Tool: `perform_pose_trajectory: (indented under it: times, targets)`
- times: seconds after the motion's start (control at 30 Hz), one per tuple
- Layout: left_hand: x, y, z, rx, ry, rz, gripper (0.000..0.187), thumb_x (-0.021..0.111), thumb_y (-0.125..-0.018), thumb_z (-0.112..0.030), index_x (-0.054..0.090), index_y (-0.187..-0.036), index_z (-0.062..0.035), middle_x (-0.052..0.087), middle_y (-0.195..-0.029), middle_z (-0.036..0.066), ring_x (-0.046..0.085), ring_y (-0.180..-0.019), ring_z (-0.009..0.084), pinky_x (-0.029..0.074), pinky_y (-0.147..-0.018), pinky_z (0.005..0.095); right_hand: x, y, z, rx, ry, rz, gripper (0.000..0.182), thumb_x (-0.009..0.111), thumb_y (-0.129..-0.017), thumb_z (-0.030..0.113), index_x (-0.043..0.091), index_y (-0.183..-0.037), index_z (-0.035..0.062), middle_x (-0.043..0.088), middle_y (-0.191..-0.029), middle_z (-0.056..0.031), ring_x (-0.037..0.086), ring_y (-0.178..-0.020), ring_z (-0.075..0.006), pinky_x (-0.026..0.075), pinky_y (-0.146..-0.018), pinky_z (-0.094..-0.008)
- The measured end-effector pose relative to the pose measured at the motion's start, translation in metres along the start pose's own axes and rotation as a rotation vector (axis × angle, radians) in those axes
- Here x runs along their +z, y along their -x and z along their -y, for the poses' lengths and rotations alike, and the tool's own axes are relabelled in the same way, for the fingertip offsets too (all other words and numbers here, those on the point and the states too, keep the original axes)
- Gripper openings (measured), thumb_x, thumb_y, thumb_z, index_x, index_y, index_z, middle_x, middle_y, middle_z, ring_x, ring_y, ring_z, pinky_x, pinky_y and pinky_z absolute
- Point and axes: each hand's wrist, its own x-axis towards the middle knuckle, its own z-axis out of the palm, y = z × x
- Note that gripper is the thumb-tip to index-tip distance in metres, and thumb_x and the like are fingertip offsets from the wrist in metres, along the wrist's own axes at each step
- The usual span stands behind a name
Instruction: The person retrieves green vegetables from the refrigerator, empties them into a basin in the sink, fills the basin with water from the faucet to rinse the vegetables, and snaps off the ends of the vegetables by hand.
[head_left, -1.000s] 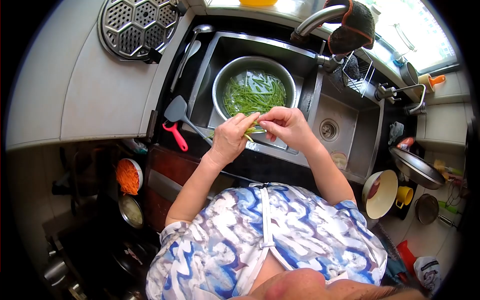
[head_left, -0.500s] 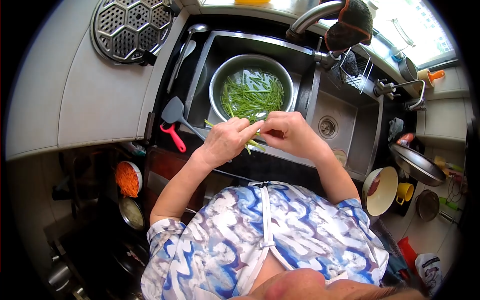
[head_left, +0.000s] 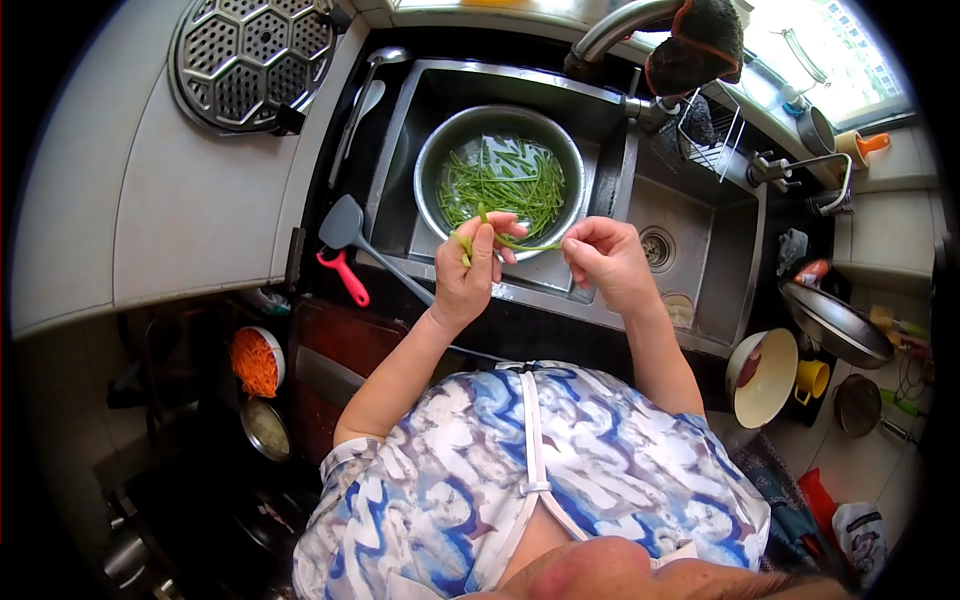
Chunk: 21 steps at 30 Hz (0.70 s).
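Observation:
In the head view, my left hand (head_left: 466, 275) is closed around a few long thin green stalks (head_left: 465, 247) above the front rim of the metal bowl. One stalk (head_left: 520, 245) stretches from it to my right hand (head_left: 608, 262), whose thumb and fingertips pinch its end. Just beyond both hands, the round metal bowl (head_left: 428, 160) stands in the left sink basin (head_left: 400, 190). Inside it, many short pieces of green stalk (head_left: 505, 190) lie in what looks like water. The exact kind of vegetable cannot be told.
A grey spatula (head_left: 343, 222) and red-handled tool (head_left: 345, 280) lie left of the sink. The faucet (head_left: 620, 30) arches behind. At right are the second basin (head_left: 725, 235) and a cream bowl (head_left: 768, 385); shredded carrot (head_left: 253, 362) sits in a bowl at lower left.
My hands have moved apart, the right one shifting rightward. A stalk now spans the gap between them. My left hand has turned, its fingers now pointing up.

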Motion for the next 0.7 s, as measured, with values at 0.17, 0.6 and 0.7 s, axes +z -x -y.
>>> perform_pose_trajectory:
  times: [0.17, 0.6, 0.7]
  targets:
    - [0.005, 0.002, 0.002, 0.0, -0.098, 0.127, 0.024, 0.044, -0.099, -0.016, 0.059, -0.107, 0.0, 0.063, -0.085, 0.007, 0.055, -0.063, 0.0103, 0.042, -0.053, 0.0209, 0.017, -0.001, 0.012, -0.107, 0.069, 0.032, 0.01, 0.06, -0.088, 0.003, 0.065, -0.092, -0.0038, 0.06, -0.072, -0.0032, 0.054, -0.054, -0.0065, 0.042, -0.045, -0.018]
    - [-0.007, -0.005, 0.003, 0.487, -0.647, 0.265, 0.033, 0.057, -0.08, 0.007, 0.058, -0.112, 0.0008, 0.063, -0.095, 0.016, 0.064, -0.085, 0.0315, 0.054, -0.072, 0.0353, 0.029, -0.004, 0.021, -0.097, 0.192, 0.14, 0.01, 0.061, -0.087, 0.005, 0.065, -0.09, -0.0042, 0.065, -0.073, -0.0045, 0.058, -0.056, -0.0052, 0.046, -0.046, -0.0177]
    - [-0.008, -0.006, 0.004, 0.524, -0.656, 0.268, 0.035, 0.058, -0.078, 0.008, 0.058, -0.112, 0.0006, 0.063, -0.096, 0.016, 0.064, -0.086, 0.0318, 0.055, -0.073, 0.0359, 0.029, -0.003, 0.026, -0.072, 0.242, 0.132, 0.009, 0.062, -0.086, 0.004, 0.065, -0.087, -0.0041, 0.064, -0.069, -0.0039, 0.058, -0.054, -0.0055, 0.046, -0.045, -0.018]
